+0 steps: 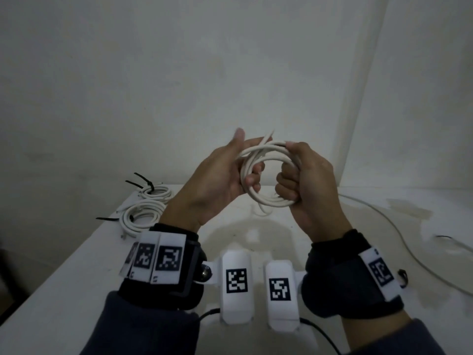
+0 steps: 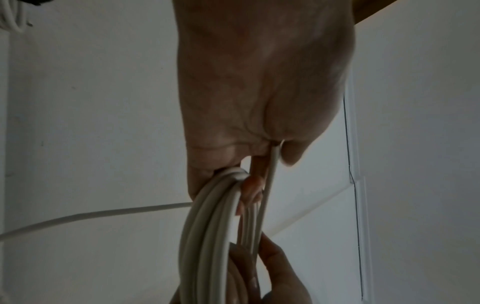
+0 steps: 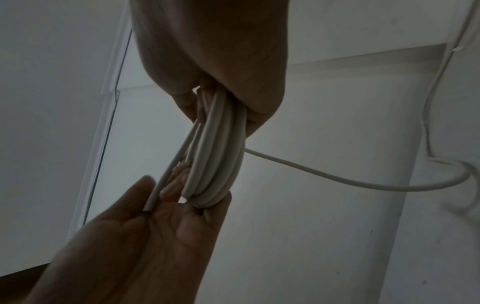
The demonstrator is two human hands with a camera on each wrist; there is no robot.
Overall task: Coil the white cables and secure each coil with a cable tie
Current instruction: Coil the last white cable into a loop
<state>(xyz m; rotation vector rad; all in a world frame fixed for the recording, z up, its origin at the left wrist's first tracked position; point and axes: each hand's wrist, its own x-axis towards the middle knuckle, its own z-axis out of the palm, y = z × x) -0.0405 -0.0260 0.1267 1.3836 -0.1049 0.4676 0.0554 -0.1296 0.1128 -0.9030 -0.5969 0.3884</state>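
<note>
I hold a white cable coil (image 1: 266, 172) upright above the white table (image 1: 89, 278). My left hand (image 1: 249, 170) grips its left side, fingers curled through the loop and thumb raised. My right hand (image 1: 289, 172) is a fist round the right side. One cable end (image 1: 268, 136) sticks up above the coil; another hangs below. In the left wrist view the coil (image 2: 207, 226) runs down from my left hand (image 2: 259, 92). In the right wrist view the coil (image 3: 218, 154) spans from my right hand (image 3: 221, 61) to the left palm (image 3: 155, 236).
Two coils (image 1: 143, 216) (image 1: 156, 192) bound with black cable ties lie at the table's left back corner. A loose white cable (image 1: 384, 224) snakes over the right side, and a thin black tie (image 1: 444, 237) lies near it. A white wall stands behind.
</note>
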